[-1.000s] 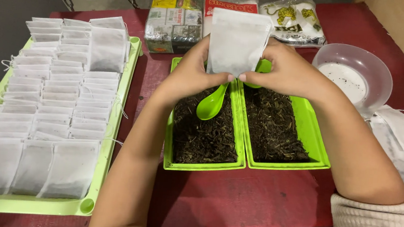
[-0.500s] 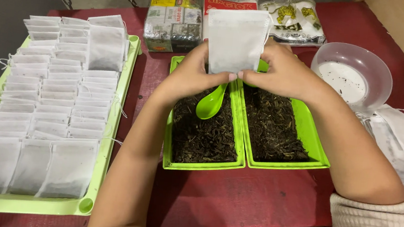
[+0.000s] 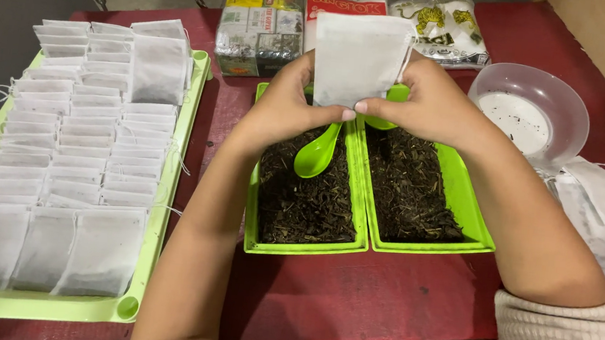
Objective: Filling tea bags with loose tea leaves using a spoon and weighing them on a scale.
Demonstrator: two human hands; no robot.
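Item: white filter bag (image 3: 357, 58), pinched at its lower edge by my left hand (image 3: 286, 109) and right hand (image 3: 431, 101), now raised slightly toward twelve o'clock above two green trays of loose tea (image 3: 367, 191), green scoop (image 3: 317, 153) lying below.

We see two trays of loose tea (image 3: 307, 200) (image 3: 418, 196) side by side mid-table, a spoon (image 3: 317, 153) in the left one. A tray (image 3: 166, 201) of filled tea bags (image 3: 83, 149) lies left, a bowl (image 3: 530, 110) right, tea packets (image 3: 260, 33) behind.
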